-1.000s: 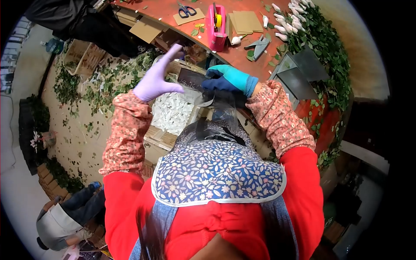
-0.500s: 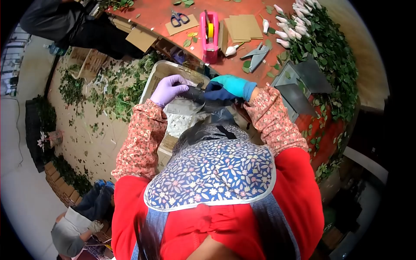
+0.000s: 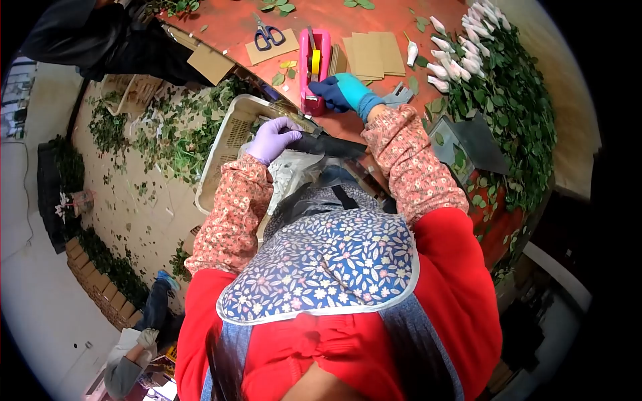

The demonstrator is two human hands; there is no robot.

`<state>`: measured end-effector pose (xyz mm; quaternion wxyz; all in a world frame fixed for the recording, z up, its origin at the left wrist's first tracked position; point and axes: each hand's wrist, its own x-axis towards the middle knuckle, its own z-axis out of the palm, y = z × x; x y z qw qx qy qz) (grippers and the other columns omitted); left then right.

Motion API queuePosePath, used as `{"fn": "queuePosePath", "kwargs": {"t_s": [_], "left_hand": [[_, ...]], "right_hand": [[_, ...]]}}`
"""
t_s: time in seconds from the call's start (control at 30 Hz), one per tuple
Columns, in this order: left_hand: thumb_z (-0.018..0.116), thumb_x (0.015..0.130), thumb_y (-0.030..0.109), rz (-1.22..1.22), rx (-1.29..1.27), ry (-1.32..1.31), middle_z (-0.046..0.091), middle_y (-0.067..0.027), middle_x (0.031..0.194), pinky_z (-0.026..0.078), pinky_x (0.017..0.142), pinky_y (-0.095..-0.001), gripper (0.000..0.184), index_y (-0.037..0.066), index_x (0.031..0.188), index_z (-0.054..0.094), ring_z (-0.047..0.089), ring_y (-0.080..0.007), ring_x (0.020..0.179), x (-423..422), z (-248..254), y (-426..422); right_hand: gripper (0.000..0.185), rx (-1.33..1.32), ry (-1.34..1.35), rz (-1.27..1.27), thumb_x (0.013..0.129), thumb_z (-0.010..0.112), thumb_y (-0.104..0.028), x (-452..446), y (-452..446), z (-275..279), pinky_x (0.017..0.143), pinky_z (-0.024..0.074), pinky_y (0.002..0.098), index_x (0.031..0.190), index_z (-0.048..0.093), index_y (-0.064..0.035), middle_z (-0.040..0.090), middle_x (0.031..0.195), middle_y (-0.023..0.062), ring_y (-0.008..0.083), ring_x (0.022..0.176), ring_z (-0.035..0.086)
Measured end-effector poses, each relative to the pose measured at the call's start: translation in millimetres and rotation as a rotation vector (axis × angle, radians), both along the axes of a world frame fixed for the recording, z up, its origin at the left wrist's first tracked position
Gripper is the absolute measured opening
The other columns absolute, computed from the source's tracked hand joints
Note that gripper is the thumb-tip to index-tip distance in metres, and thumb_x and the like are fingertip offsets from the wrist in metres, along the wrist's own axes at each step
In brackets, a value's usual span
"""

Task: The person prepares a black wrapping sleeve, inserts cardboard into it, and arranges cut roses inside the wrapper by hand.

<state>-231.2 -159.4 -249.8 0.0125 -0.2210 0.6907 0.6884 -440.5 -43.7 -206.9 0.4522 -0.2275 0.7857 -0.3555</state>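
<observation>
My left hand, in a thin purple glove, is closed on one end of a black plastic strip that stretches to the right in front of the apron. My right hand, in a teal and navy glove, reaches over the table edge to the front end of a pink tape dispenser. Its fingers are pressed together there; whatever lies between them is hidden. A yellow tape roll sits in the dispenser. Below the strip, clear plastic hangs over a beige plastic basket.
On the red table lie scissors, cardboard pieces, a stapler-like grey tool and a pile of pale pink roses with leafy stems. Leaves litter the floor. One co-worker stands upper left; another is lower left.
My right hand has let go of the black strip and moved up to the tape dispenser. My left hand still holds the strip and has shifted slightly right.
</observation>
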Motion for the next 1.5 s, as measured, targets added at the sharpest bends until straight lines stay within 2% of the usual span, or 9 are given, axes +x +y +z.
{"fn": "queuePosePath", "kwargs": {"t_s": [0.17, 0.3, 0.47, 0.53, 0.67, 0.87, 1.13, 1.23, 1.5], "left_hand": [[0.068, 0.081, 0.002, 0.048, 0.007, 0.041, 0.062, -0.0016, 0.080, 0.047, 0.072, -0.0251, 0.008, 0.000, 0.081, 0.060, 0.056, -0.0099, 0.075, -2, -4, 6], [0.068, 0.081, 0.003, 0.075, -0.049, 0.051, 0.062, -0.0008, 0.079, 0.048, 0.070, -0.0247, 0.007, 0.001, 0.081, 0.061, 0.056, -0.0094, 0.074, -4, 3, 3], [0.067, 0.081, 0.004, 0.110, -0.017, 0.047, 0.062, 0.0005, 0.077, 0.047, 0.068, -0.0236, 0.005, 0.001, 0.083, 0.063, 0.055, -0.0086, 0.071, -12, 6, -9], [0.066, 0.081, 0.003, 0.128, -0.048, 0.067, 0.062, 0.0001, 0.078, 0.045, 0.069, -0.0232, 0.004, 0.002, 0.083, 0.063, 0.055, -0.0079, 0.074, -19, 5, -15], [0.066, 0.082, 0.003, 0.164, 0.028, 0.004, 0.061, 0.0000, 0.078, 0.044, 0.067, -0.0226, 0.004, 0.002, 0.084, 0.063, 0.054, -0.0083, 0.072, -36, -1, -27], [0.067, 0.081, 0.002, 0.201, 0.143, -0.065, 0.061, -0.0009, 0.077, 0.046, 0.061, -0.0220, 0.008, 0.003, 0.088, 0.062, 0.057, -0.0097, 0.069, -47, 0, -28], [0.068, 0.078, -0.001, 0.204, 0.249, -0.005, 0.065, -0.0058, 0.088, 0.052, 0.071, -0.0261, 0.021, 0.001, 0.098, 0.061, 0.063, -0.0138, 0.079, -38, 0, -11], [0.069, 0.076, 0.006, 0.225, -0.327, -0.014, 0.067, -0.0068, 0.087, 0.051, 0.070, -0.0257, 0.025, 0.000, 0.100, 0.064, 0.063, -0.0123, 0.076, -35, 5, -4], [0.071, 0.072, 0.012, 0.423, -0.560, -0.081, 0.068, -0.0074, 0.080, 0.051, 0.070, -0.0275, 0.022, 0.005, 0.092, 0.067, 0.064, -0.0140, 0.072, -50, 7, -12]], "right_hand": [[0.043, -0.043, -0.061, -0.036, 0.079, 0.068, -0.044, -7, -8, -19, 0.051, 0.0479, 0.0314, 0.082, 0.067, -0.0013, 0.061, 0.064, 0.0097, 0.0180, 0.052, 0.056], [0.014, -0.053, -0.195, -0.102, 0.086, 0.061, -0.018, -6, -16, 1, 0.050, 0.0456, 0.0312, 0.091, 0.067, -0.0061, 0.056, 0.074, 0.0060, 0.0157, 0.059, 0.057], [0.022, -0.184, -0.255, 0.066, 0.087, 0.059, -0.013, -34, -17, -29, 0.049, 0.0434, 0.0293, 0.106, 0.066, -0.0064, 0.056, 0.079, 0.0028, 0.0116, 0.058, 0.053], [0.027, -0.167, -0.600, -0.090, 0.080, 0.064, -0.009, -40, -19, -38, 0.053, 0.0466, 0.0323, 0.107, 0.065, -0.0060, 0.060, 0.081, 0.0063, 0.0175, 0.062, 0.058], [0.017, -0.699, 0.080, 0.425, 0.088, 0.058, -0.014, -14, -4, -24, 0.046, 0.0328, 0.0214, 0.099, 0.063, -0.0024, 0.049, 0.065, -0.0014, 0.0061, 0.051, 0.041], [0.014, -0.332, -0.479, -0.066, 0.087, 0.060, -0.018, 29, 0, 22, 0.047, 0.0310, 0.0220, 0.091, 0.064, -0.0052, 0.046, 0.063, -0.0031, 0.0059, 0.052, 0.039], [0.019, -0.285, -0.445, -0.238, 0.086, 0.063, -0.022, 52, 10, 13, 0.043, 0.0287, 0.0222, 0.086, 0.059, -0.0030, 0.048, 0.062, -0.0015, 0.0059, 0.049, 0.039], [0.020, -0.259, -0.359, -0.145, 0.086, 0.063, -0.022, 40, 7, 17, 0.043, 0.0294, 0.0226, 0.089, 0.060, -0.0026, 0.049, 0.062, -0.0017, 0.0059, 0.049, 0.039], [0.011, -0.367, -0.769, -0.284, 0.086, 0.061, -0.017, 30, -6, 19, 0.055, 0.0475, 0.0289, 0.086, 0.057, -0.0076, 0.043, 0.060, -0.0044, 0.0094, 0.048, 0.042]]}}
